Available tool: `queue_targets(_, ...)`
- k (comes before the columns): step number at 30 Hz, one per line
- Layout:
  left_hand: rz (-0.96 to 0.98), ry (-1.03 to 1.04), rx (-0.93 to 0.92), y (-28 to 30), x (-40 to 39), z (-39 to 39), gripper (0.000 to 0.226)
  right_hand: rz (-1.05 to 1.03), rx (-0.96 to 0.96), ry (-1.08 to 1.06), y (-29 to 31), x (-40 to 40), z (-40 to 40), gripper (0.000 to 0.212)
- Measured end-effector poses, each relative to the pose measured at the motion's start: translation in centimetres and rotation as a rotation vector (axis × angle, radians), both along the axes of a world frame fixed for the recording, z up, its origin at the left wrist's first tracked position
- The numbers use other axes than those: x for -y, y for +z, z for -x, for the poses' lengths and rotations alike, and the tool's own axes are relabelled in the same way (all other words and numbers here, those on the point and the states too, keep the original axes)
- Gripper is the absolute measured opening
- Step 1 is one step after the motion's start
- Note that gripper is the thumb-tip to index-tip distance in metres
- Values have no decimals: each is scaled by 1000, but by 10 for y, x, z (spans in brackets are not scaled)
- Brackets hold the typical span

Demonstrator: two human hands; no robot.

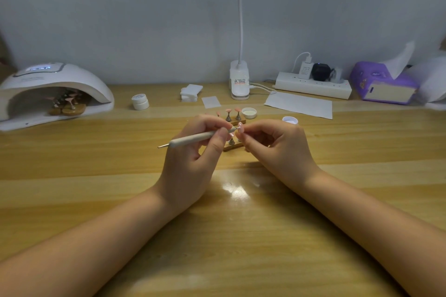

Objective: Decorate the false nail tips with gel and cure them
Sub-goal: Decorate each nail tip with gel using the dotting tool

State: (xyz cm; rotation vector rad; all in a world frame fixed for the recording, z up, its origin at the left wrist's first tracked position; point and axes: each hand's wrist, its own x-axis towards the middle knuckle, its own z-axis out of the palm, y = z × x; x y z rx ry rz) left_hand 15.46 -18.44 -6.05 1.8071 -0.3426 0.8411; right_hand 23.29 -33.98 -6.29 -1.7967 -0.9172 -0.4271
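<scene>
A small pink false nail tip [240, 125] sits just above the middle of the surface, pinched at its stand between the curled fingers of the right hand [277, 144]; its glossy face turns up and to the left. Its shape is too small to tell further. The left hand [193, 149] grips a slim white dotting pen [193, 138] whose long axis runs from near left to far right, the metal ball end poking out at the left and the working end meeting the nail tip. Just behind the hands, more pink tips stand on little metal posts on a wooden holder [235, 121]. Close to its right lie a round white lid [249, 112] and an open white gel pot [290, 120]. A closed white jar [140, 102] stands farther left. At far left, a white domed curing lamp [54, 87] shelters another holder of tips [68, 103]. A clip lamp [239, 79], power strip [313, 84] and purple tissue box [383, 84] line the far edge of the wooden surface [229, 236].
</scene>
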Motion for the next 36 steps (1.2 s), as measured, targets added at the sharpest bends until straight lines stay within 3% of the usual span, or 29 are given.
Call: queue_targets(36, -1, 22, 2, 5, 1, 3, 10, 6, 10, 16, 0, 1, 0, 12)
